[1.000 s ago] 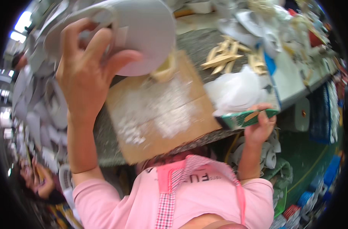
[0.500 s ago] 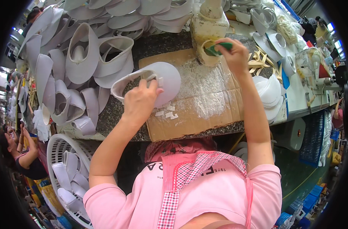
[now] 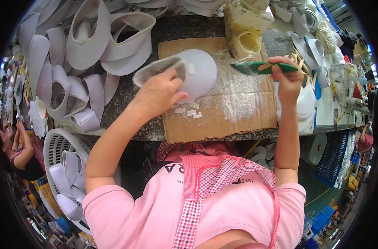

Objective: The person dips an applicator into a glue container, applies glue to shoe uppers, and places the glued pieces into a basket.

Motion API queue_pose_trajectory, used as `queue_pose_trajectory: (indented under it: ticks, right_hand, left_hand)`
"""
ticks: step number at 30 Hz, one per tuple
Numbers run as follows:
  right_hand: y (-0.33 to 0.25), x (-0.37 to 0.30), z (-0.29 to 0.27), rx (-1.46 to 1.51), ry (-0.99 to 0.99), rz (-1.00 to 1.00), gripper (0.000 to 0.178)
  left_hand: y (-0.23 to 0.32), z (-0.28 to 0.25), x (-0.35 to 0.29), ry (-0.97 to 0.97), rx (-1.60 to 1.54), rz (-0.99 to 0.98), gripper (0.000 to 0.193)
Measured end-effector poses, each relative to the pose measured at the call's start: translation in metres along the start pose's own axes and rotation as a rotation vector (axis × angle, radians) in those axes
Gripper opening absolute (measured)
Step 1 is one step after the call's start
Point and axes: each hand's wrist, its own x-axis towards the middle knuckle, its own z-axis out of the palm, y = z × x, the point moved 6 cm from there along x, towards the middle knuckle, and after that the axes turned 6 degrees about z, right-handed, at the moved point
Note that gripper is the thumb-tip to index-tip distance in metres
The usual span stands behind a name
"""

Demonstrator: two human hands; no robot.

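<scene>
My left hand point(image 3: 160, 92) grips a white sun visor point(image 3: 204, 74) by its band, the fingers reaching inside the opening. A small white tab point(image 3: 191, 68) sits where the band meets the brim. In my right hand point(image 3: 289, 83) is a green brush point(image 3: 255, 68), held level with its tip pointing left. Its tip hangs just below the mouth of a crusted yellowish pot point(image 3: 241, 46). Beneath the visor lies a cardboard sheet point(image 3: 234, 124) smeared with a whitish residue. Several small white cut pieces point(image 3: 194, 113) rest on it near my left wrist.
White visors point(image 3: 87, 50) are piled at the left and far side of the speckled table. A white basket point(image 3: 56, 143) with more white parts stands at lower left. Flat white pieces point(image 3: 305, 103) lie right of the cardboard. Another person point(image 3: 25, 153) is at far left.
My right hand has drawn the brush out of the pot's mouth, down and to the right. The visor in my left hand has turned slightly, and the whole view has shifted.
</scene>
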Motion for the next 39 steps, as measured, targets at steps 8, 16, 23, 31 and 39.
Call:
queue_pose_trajectory:
  ticks: [8,16,23,31,39]
  right_hand:
    - [0.039,0.011,0.085,0.083,-0.143,0.038,0.012]
    - [0.035,-0.012,0.089,-0.003,-0.524,0.049,0.016]
    - [0.043,0.019,0.073,0.082,-0.207,0.045,0.016]
    - [-0.014,0.03,0.004,0.089,0.287,-0.175,0.009]
    - [-0.014,0.035,-0.018,-0.278,0.028,-0.417,0.009]
  left_hand:
    - [0.006,0.022,0.009,-0.097,0.234,0.191,0.029]
    - [-0.003,0.026,0.005,-0.218,0.064,0.093,0.026]
    - [-0.008,0.019,0.02,-0.271,-0.052,0.042,0.02]
    - [-0.021,-0.028,0.03,-0.157,-0.85,-0.383,0.017]
    - [-0.014,0.005,0.007,0.125,-1.152,-0.573,0.042]
